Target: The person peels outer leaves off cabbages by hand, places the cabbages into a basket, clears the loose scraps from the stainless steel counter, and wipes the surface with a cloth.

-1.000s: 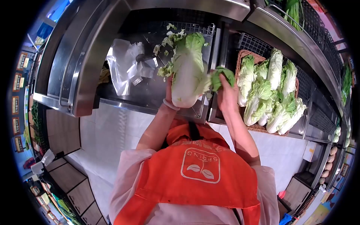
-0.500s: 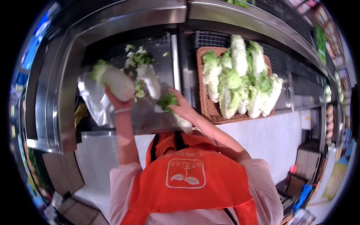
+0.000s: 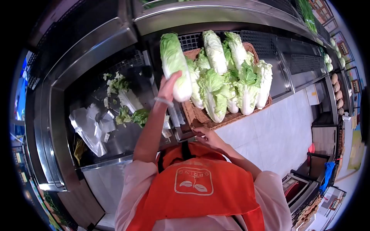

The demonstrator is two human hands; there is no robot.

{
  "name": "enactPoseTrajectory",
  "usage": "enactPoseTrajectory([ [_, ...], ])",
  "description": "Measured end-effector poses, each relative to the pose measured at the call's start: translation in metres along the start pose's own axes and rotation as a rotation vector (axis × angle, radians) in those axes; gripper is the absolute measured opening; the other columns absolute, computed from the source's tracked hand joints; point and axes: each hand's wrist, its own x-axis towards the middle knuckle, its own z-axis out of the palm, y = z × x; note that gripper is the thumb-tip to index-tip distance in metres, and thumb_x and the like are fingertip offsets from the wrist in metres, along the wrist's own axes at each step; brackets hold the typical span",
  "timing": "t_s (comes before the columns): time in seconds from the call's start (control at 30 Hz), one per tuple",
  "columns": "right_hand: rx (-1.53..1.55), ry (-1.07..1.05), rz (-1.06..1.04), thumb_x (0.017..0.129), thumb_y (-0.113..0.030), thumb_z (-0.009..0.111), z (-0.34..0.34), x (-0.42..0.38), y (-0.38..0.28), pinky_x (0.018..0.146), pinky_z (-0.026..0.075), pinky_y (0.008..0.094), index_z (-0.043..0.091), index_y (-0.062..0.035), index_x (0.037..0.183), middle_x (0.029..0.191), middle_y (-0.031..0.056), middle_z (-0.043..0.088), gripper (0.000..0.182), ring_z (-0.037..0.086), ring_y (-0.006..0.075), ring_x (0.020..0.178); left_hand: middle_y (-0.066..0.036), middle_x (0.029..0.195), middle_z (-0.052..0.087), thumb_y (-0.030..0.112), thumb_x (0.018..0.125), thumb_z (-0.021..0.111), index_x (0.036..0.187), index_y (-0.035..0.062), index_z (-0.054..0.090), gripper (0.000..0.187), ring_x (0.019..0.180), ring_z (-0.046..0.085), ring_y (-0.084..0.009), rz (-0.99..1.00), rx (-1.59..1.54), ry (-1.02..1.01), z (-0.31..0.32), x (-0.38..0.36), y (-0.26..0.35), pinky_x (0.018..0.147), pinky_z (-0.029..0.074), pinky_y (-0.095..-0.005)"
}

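Note:
In my left hand (image 3: 169, 85) is a napa cabbage (image 3: 175, 63), gripped near its white base. It is upright, leafy end away from me, over the left edge of a wicker basket (image 3: 219, 125). Several more napa cabbages (image 3: 212, 88) stand and lean inside that basket. My right hand (image 3: 207, 137) is at the basket's near left corner, its fingers curled on the rim. Left of my left arm, loose green leaves (image 3: 140, 117) and a white cabbage piece (image 3: 130, 101) lie on the dark metal counter (image 3: 119, 140).
Crumpled clear plastic (image 3: 90, 125) lies at the counter's left side. A raised metal ledge (image 3: 216, 8) runs along the back. Black grid racks (image 3: 308, 63) are at the right. Beyond them, round brown produce (image 3: 336, 88) sits on a shelf.
My left hand has carried the cabbage rightward from above the plastic to the basket. My right hand has let go of the green leaf and moved to the basket corner. The view has turned right.

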Motion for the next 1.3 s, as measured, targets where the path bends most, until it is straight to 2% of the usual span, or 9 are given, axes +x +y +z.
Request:
enactPoseTrajectory([
  [0.2, 0.258, 0.061, 0.244, 0.088, -0.015, 0.056, -0.036, -0.057, 0.04, 0.08, 0.048, 0.0305, 0.049, 0.003, 0.12, 0.108, 0.0126, 0.06, 0.037, 0.059, 0.0187, 0.093, -0.022, 0.117, 0.051, 0.036, 0.065, 0.078, 0.129, -0.0162, 0.023, 0.1, 0.102, 0.055, -0.0262, -0.064, 0.513, 0.125, 0.023, 0.106, -0.061, 0.087, 0.045, -0.0315],
  [0.37, 0.245, 0.069, 0.337, 0.088, -0.017, 0.056, -0.058, -0.069, 0.042, 0.079, 0.048, 0.03, 0.049, 0.002, 0.12, 0.106, 0.013, 0.06, 0.038, 0.058, 0.0174, 0.089, -0.033, 0.139, 0.019, 0.063, 0.07, 0.057, 0.137, -0.0057, 0.013, 0.106, 0.127, 0.024, -0.0466, -0.086, 1.232, 0.324, 0.044, 0.098, -0.071, 0.105, 0.024, -0.0471],
  [0.6, 0.172, 0.004, 0.295, 0.086, -0.011, 0.056, -0.061, -0.046, 0.059, 0.084, 0.047, 0.0326, 0.049, -0.0004, 0.122, 0.11, 0.0144, 0.058, 0.038, 0.058, 0.0219, 0.099, -0.02, 0.103, 0.058, 0.049, 0.075, 0.067, 0.118, -0.0045, 0.045, 0.072, 0.093, 0.059, -0.0298, 0.18, 1.024, 0.287, 0.027, 0.115, -0.101, 0.083, 0.048, -0.0426],
  [0.67, 0.295, -0.032, 0.261, 0.087, -0.008, 0.055, -0.053, -0.039, 0.072, 0.086, 0.046, 0.0311, 0.047, -0.0014, 0.124, 0.113, 0.0119, 0.056, 0.038, 0.057, 0.0199, 0.099, -0.035, 0.142, 0.008, 0.065, 0.07, 0.059, 0.14, -0.0051, -0.005, 0.118, 0.131, 0.015, -0.0497, 0.002, 1.426, 0.377, 0.011, 0.136, -0.123, 0.109, 0.017, -0.0424],
  [0.8, 0.428, -0.277, 0.288, 0.085, -0.004, 0.056, -0.035, -0.011, 0.034, 0.085, 0.045, 0.0282, 0.046, -0.0033, 0.125, 0.114, 0.0113, 0.054, 0.041, 0.056, 0.0175, 0.1, -0.031, 0.131, 0.033, 0.047, 0.074, 0.068, 0.136, -0.0049, 0.023, 0.092, 0.122, 0.033, -0.0439, 0.438, 0.922, 0.324, -0.006, 0.024, -0.055, 0.103, 0.027, -0.0434],
  [0.97, 0.339, -0.31, 0.043, 0.081, -0.008, 0.063, 0.018, 0.051, 0.0, 0.088, 0.044, 0.0303, 0.043, -0.0042, 0.128, 0.114, 0.0129, 0.053, 0.051, 0.055, 0.02, 0.104, -0.018, 0.114, 0.05, 0.02, 0.076, 0.069, 0.116, 0.0017, 0.048, 0.049, 0.111, 0.047, -0.0341, 0.751, 1.175, 0.792, -0.151, -0.088, -0.02, 0.094, 0.038, -0.0386],
  [1.13, -0.426, -0.072, -0.313, 0.068, -0.024, 0.076, 0.097, 0.153, -0.061, 0.101, 0.033, 0.0427, 0.013, -0.0019, 0.141, 0.127, 0.0226, 0.04, 0.098, 0.041, 0.0377, 0.119, -0.02, 0.121, 0.047, 0.046, 0.06, 0.076, 0.123, 0.0102, 0.047, 0.078, 0.115, 0.043, -0.0374, 0.429, 1.712, 1.367, -0.315, -0.18, 0.045, 0.095, 0.034, -0.0461],
  [1.2, -0.773, -0.11, -0.261, 0.067, -0.023, 0.074, 0.124, 0.186, -0.073, 0.099, 0.033, 0.0416, 0.002, -0.0041, 0.143, 0.132, 0.0214, 0.035, 0.106, 0.041, 0.038, 0.118, -0.024, 0.138, 0.028, 0.06, 0.054, 0.075, 0.137, 0.0087, 0.027, 0.109, 0.131, 0.02, -0.0428, -0.144, 1.683, 1.545, -0.358, -0.192, 0.065, 0.104, 0.017, -0.0555],
  [1.3, -0.755, -0.252, -0.123, 0.07, -0.013, 0.063, 0.146, 0.215, -0.058, 0.081, 0.045, 0.0434, 0.017, -0.0025, 0.138, 0.108, 0.0248, 0.055, 0.083, 0.058, 0.0371, 0.093, -0.023, 0.144, 0.018, 0.068, 0.05, 0.072, 0.143, 0.0094, 0.014, 0.125, 0.134, 0.013, -0.0421, -0.401, 1.493, 1.543, -0.401, -0.21, 0.087, 0.106, 0.014, -0.057],
])
